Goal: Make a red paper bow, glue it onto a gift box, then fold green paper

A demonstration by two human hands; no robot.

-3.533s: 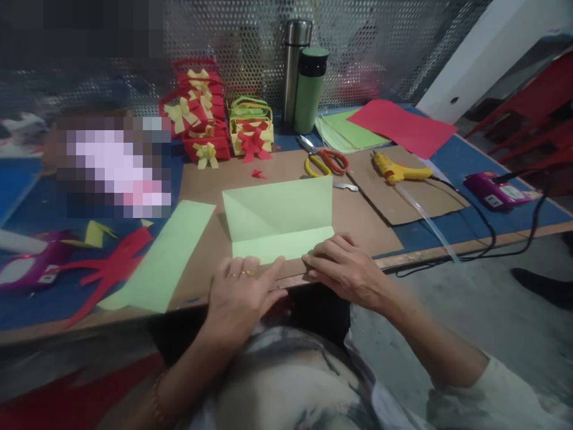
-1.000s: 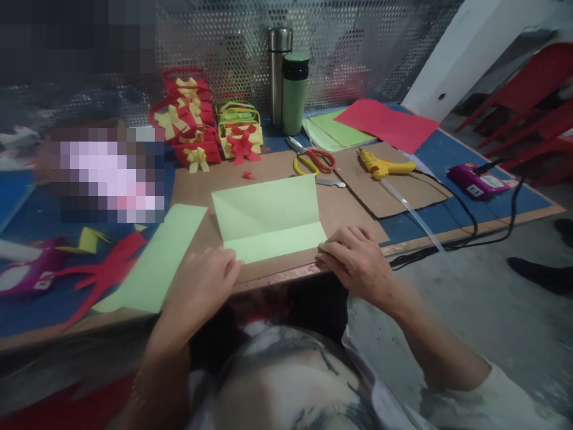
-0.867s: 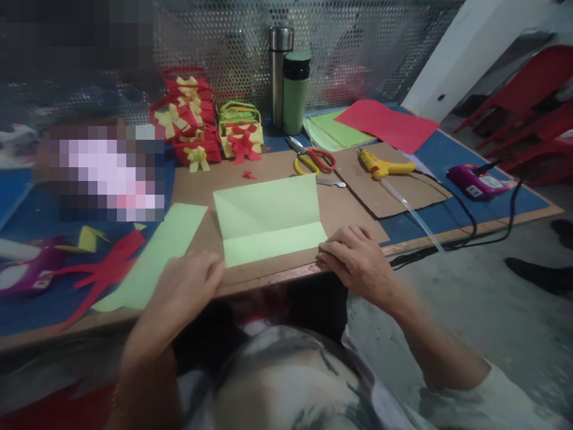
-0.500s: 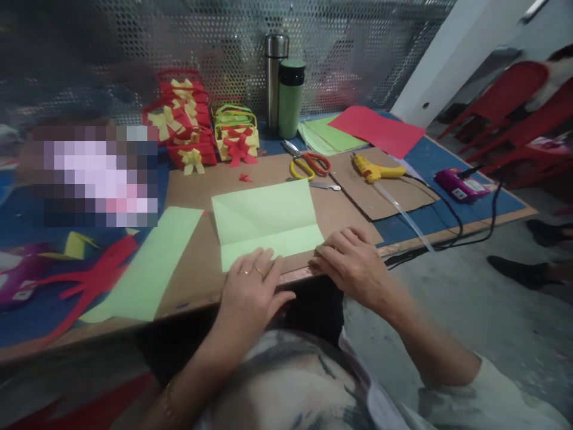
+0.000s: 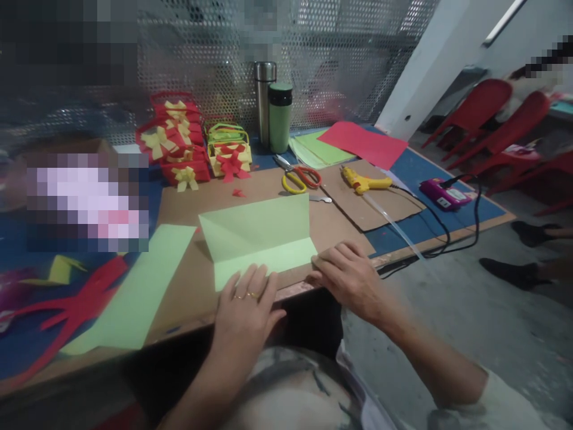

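Note:
A light green sheet of paper [image 5: 259, 230] lies near the table's front edge, creased lengthwise, with its far panel tilted up from the narrow near strip. My left hand [image 5: 246, 304], with rings on two fingers, rests its stretched fingers on the near strip, thumb out to the side. At the sheet's near right corner, my right hand [image 5: 347, 275] has its fingers bent together over the paper edge; its thumb is mostly hidden. Both hands are at the front edge of a brown cardboard sheet [image 5: 179, 298]. Left of them lies another light green paper strip [image 5: 134, 292].
Scissors [image 5: 298, 178], a metal blade [image 5: 320, 199] and a yellow glue gun [image 5: 364, 181] lie beyond. Small red paper baskets [image 5: 185, 164] and a green bottle [image 5: 280, 119] stand at the back. Red paper cutouts [image 5: 85, 292] lie left, a purple power box [image 5: 445, 194] right.
The whole view has shifted, so the table sits lower and further left. My hands stay at the sheet's near edge, and the far panel looks slightly more upright.

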